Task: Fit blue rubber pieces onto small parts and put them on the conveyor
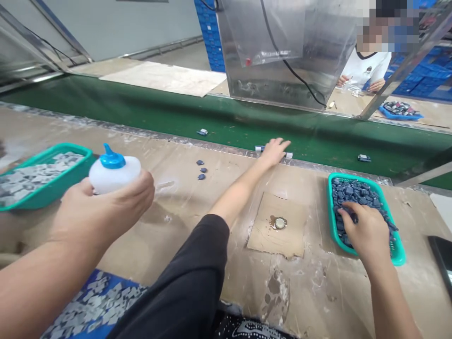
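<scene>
Down at the near edge, a blue tray [122, 280] of pale chips sits below the wearer's left sleeve. From the lower left comes another bare hand [109, 202], apparently a co-worker's, wrapped around a white bottle [116, 177] with a blue spout, near a green tub [49, 195] of pale pieces.

The wearer's right hand [370, 233] dips into a green basket [399, 255] of dark-blue pieces [360, 190], thumb and fingers curled together; whether they grip one I cannot tell. Left of that basket, a round ornament [280, 222] lies flat on torn cardboard [263, 242]. Farther on, the left hand [273, 151] stretches to the belt's near edge, fingers extended, between pale-ended items [259, 149]; its underside is hidden, so its hold is unclear.

As a judgement, that long reach could knock an item askew, since the arm is nearly straight. Fingers digging in a heaped basket may spill pieces over its rim, and the crossing sleeve could bump the bottle hand.

Beyond the green belt [158, 117], a plastic sheet [275, 40] carries a small, unreadable printed line, and a person [374, 68] wears a white top with an illegible chest emblem. No brand can be read.
</scene>
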A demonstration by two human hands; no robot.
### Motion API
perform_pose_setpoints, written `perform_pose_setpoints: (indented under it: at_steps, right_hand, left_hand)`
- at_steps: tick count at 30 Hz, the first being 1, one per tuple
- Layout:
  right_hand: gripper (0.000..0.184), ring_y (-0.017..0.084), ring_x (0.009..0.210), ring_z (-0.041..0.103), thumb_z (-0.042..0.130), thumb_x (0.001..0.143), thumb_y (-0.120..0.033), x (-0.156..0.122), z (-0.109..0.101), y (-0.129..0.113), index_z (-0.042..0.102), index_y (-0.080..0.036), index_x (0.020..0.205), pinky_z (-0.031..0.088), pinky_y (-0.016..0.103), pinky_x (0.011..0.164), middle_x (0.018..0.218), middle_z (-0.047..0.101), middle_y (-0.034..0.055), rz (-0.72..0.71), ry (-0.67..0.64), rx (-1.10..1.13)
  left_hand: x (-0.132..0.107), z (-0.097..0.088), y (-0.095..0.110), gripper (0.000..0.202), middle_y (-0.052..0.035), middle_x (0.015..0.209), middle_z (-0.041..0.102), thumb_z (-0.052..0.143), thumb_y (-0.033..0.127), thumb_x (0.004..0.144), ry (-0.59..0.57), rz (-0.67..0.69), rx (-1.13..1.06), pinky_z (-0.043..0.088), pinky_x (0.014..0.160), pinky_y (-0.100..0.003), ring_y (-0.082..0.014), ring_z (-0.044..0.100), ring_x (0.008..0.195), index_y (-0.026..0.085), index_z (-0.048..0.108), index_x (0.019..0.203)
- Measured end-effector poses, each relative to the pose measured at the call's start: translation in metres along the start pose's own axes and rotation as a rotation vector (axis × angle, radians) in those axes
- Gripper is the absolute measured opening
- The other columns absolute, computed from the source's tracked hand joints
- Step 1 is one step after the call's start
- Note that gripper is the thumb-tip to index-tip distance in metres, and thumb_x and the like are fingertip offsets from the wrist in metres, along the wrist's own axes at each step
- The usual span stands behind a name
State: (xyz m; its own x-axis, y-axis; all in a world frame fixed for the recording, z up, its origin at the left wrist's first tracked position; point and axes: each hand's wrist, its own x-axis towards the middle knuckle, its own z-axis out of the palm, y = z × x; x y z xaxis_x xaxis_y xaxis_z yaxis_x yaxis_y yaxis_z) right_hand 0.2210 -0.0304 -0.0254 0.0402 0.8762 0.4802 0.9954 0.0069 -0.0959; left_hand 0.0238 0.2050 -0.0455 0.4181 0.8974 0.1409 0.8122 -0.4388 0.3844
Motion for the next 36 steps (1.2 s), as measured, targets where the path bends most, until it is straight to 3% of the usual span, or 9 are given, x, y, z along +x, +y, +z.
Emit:
perform_pose_setpoints:
  at_steps: [5,8,11,16,21,25,28,31,36]
  right_hand:
    - [0.021,0.017,0.062,0.056,0.055,0.078,-0.039,-0.002,-0.019,-0.016,0.063,-0.020,0.083,0.048,0.031,0.057,0.080,0.058,0.0052,0.204,0.084,0.417]
    - [0.014,0.017,0.077,0.059,0.059,0.077,-0.033,-0.008,-0.020,-0.030,0.065,-0.023,0.083,0.051,0.028,0.062,0.091,0.059,0.0048,0.180,0.001,0.744]
    - [0.014,0.017,0.080,0.060,0.054,0.080,-0.027,-0.014,-0.007,-0.042,0.066,-0.022,0.086,0.051,0.028,0.066,0.092,0.059,0.0050,0.122,-0.112,0.898]
    - [0.014,0.018,0.074,0.060,0.054,0.080,-0.020,-0.014,0.021,-0.062,0.059,-0.018,0.092,0.051,0.031,0.067,0.086,0.063,0.0056,-0.037,-0.258,0.800]
    - [0.014,0.020,0.074,0.055,0.044,0.082,-0.010,-0.011,0.038,-0.081,0.057,-0.017,0.084,0.047,0.034,0.068,0.078,0.061,0.0067,-0.396,-0.309,0.602]
    - [0.018,0.023,0.076,0.050,0.041,0.082,-0.007,-0.015,0.046,-0.087,0.057,-0.016,0.085,0.046,0.036,0.068,0.078,0.058,0.0082,-0.511,-0.323,0.520]
    - [0.020,0.023,0.075,0.049,0.040,0.083,-0.007,-0.018,0.044,-0.086,0.057,-0.016,0.088,0.046,0.036,0.068,0.077,0.058,0.0086,-0.528,-0.316,0.494]
    - [0.020,0.021,0.077,0.051,0.042,0.084,-0.010,-0.014,0.032,-0.085,0.058,-0.016,0.095,0.046,0.036,0.070,0.081,0.060,0.0078,-0.428,-0.262,0.553]
    - [0.014,0.019,0.082,0.059,0.051,0.082,-0.018,-0.003,0.017,-0.080,0.062,-0.021,0.090,0.048,0.035,0.074,0.087,0.064,0.0047,-0.174,-0.300,0.750]
  left_hand:
    - [0.021,0.019,0.030,0.033,-0.0136,0.105,0.056,0.045,0.002,0.075,-0.133,0.065,-0.079,0.038,0.087,-0.032,-0.0226,0.050,0.100,0.013,0.060,0.103]
    - [0.022,0.015,0.032,0.036,-0.0140,0.104,0.054,0.049,0.006,0.073,-0.083,0.024,-0.160,0.040,0.083,-0.032,-0.0216,0.052,0.094,0.012,0.054,0.108]
    - [-0.003,0.003,0.029,0.038,-0.0095,0.101,0.055,0.051,0.014,0.075,0.007,0.002,-0.307,0.041,0.081,-0.026,-0.0164,0.053,0.093,0.013,0.048,0.113]
    - [-0.098,-0.023,0.019,0.020,-0.0035,0.080,0.058,0.062,0.027,0.071,-0.048,-0.140,-1.186,0.044,0.071,-0.025,-0.0096,0.055,0.072,0.012,0.052,0.081]
    - [-0.177,-0.033,0.003,0.031,0.0015,0.065,0.057,0.071,0.034,0.061,-0.063,-0.368,-1.405,0.040,0.059,-0.019,-0.0057,0.053,0.058,0.013,0.051,0.071]
    - [-0.193,-0.024,-0.002,0.034,0.0031,0.065,0.057,0.071,0.034,0.063,-0.028,-0.450,-1.517,0.041,0.057,-0.019,-0.0046,0.052,0.052,0.015,0.058,0.088]
    - [-0.195,-0.016,-0.001,0.037,-0.0007,0.076,0.061,0.073,0.028,0.061,-0.049,-0.466,-1.562,0.043,0.067,-0.022,-0.0066,0.057,0.064,0.014,0.061,0.093]
    - [-0.198,-0.015,0.004,0.044,-0.0036,0.086,0.064,0.077,0.018,0.054,-0.086,-0.429,-1.578,0.044,0.077,-0.024,-0.0109,0.059,0.078,0.013,0.062,0.095]
    - [-0.206,-0.021,0.014,0.032,-0.0016,0.073,0.061,0.070,0.023,0.065,-0.204,-0.456,-1.609,0.046,0.065,-0.022,-0.0072,0.057,0.060,0.013,0.062,0.094]
